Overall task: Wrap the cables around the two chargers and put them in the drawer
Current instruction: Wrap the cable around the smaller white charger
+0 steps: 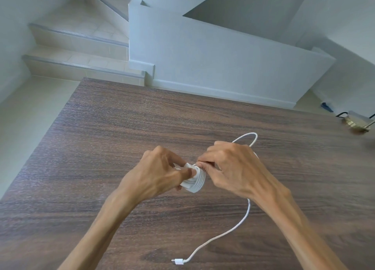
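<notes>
My left hand point(156, 172) grips a white charger point(192, 178) just above the dark wooden table point(121, 127). Several turns of white cable are wound around the charger's body. My right hand point(227, 166) pinches the cable right beside the charger. The loose white cable point(233, 231) loops out behind my right hand, passes under my right wrist and trails toward me across the table. Its plug end point(178, 261) lies flat near the front edge. Only one charger is in view, and no drawer is visible.
Tiled stairs point(77, 52) rise beyond the table's far left corner, next to a low white wall point(223, 56). At the far right edge of the table sit a brass-coloured object and a black wire frame point(357, 121). The floor lies to the left.
</notes>
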